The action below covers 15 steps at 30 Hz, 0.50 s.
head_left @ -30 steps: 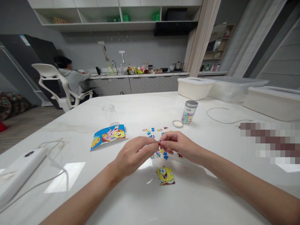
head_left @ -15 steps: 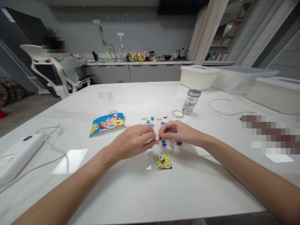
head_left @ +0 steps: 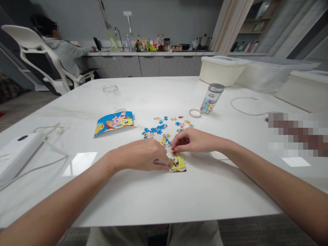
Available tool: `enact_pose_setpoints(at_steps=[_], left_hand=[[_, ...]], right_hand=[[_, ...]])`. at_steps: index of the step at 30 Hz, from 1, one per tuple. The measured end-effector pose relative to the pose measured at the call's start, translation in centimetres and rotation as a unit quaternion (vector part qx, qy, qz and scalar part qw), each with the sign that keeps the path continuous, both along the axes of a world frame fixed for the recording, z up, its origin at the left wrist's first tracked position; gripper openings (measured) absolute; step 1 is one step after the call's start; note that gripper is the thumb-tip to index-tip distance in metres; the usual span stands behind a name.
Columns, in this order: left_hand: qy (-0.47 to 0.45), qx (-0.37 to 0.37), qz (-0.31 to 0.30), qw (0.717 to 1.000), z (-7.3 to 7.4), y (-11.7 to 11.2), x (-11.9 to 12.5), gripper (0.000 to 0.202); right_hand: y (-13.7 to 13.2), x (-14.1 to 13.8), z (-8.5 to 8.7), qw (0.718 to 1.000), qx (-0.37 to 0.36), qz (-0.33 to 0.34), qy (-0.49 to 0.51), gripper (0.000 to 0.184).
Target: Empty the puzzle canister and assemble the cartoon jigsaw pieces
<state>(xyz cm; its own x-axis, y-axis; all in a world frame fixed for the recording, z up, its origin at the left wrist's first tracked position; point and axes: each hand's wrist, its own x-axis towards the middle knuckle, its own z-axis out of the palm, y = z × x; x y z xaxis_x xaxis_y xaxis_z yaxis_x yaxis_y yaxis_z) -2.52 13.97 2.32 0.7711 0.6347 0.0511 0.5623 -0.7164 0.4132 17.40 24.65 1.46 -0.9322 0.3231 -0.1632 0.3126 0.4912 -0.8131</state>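
Observation:
A small joined section of jigsaw puzzle (head_left: pixel 179 165) with a yellow cartoon face lies flat near the middle of the table. My left hand (head_left: pixel 142 155) reaches in from the left; its index fingertip rests on the section's left edge, thumb apart below it, nothing gripped. Just above the section, my right hand (head_left: pixel 191 140) pinches a small red and yellow puzzle piece (head_left: pixel 174 152) at the top edge. Whether that piece is locked in cannot be seen. Loose blue puzzle pieces (head_left: pixel 156 130) and several multicoloured ones lie beyond my hands, partly hidden by them.
A curved picture sheet (head_left: pixel 115 123) lies left, before a clear jar (head_left: pixel 112 95). A printed canister (head_left: pixel 212 99) stands right, beside a round lid (head_left: pixel 195 113). Storage boxes (head_left: pixel 221 71), a cable (head_left: pixel 246 110) and a white power strip (head_left: pixel 23 147) flank the table. A person (head_left: pixel 66 56) sits far left.
Both hands have moved from over the loose pieces to the joined section, my right carrying the small piece. My left index finger now touches the section. The view has tilted downward.

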Motion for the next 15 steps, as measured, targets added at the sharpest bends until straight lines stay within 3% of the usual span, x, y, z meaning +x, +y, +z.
enact_pose_setpoints(at_steps=[15], left_hand=[[0.067,-0.016,0.014,0.998,0.4,-0.08,0.44,0.026]], right_hand=[[-0.33,-0.18,0.03,0.998,0.059,-0.011,-0.023,0.014]])
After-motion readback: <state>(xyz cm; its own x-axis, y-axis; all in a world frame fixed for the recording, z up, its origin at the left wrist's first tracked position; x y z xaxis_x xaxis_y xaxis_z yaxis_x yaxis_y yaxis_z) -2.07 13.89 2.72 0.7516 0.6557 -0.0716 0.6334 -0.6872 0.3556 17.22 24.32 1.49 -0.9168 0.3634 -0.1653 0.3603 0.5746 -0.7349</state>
